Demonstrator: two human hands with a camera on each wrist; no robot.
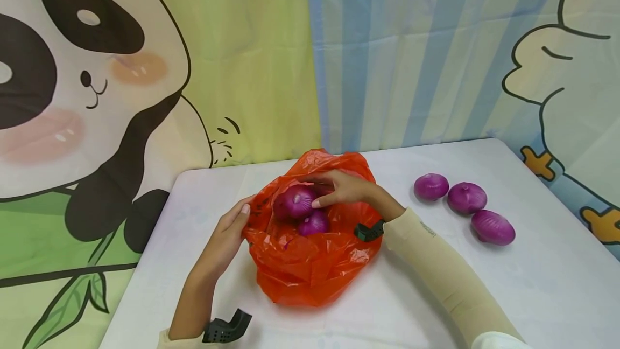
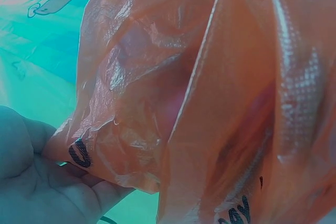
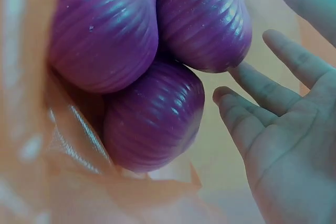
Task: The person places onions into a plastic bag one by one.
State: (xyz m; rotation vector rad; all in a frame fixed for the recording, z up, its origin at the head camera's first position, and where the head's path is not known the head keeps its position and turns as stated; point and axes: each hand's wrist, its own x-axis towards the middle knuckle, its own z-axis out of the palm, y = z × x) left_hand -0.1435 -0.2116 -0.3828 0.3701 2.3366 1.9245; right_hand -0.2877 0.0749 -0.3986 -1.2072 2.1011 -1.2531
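A red-orange plastic bag (image 1: pixel 315 271) stands on the table, its mouth spread open. Its left rim is pinched between the thumb and fingers of my left hand (image 1: pixel 231 230); the left wrist view shows the thin film (image 2: pixel 118 145) caught there. Inside lie purple onions: an upper one (image 1: pixel 298 201), a lower one (image 1: pixel 316 223), and another partly hidden behind. My right hand (image 1: pixel 341 187) reaches into the mouth from the right. In the right wrist view its fingers are spread and relaxed, fingertips right beside an onion (image 3: pixel 205 22), with nothing gripped.
On the right side of the white table (image 1: pixel 387 306), three more purple onions lie in a slanting row: a back one (image 1: pixel 431 186), a middle one (image 1: pixel 467 198) and a front one (image 1: pixel 493 228). A cartoon-printed curtain (image 1: pixel 261 69) hangs behind the table's far edge.
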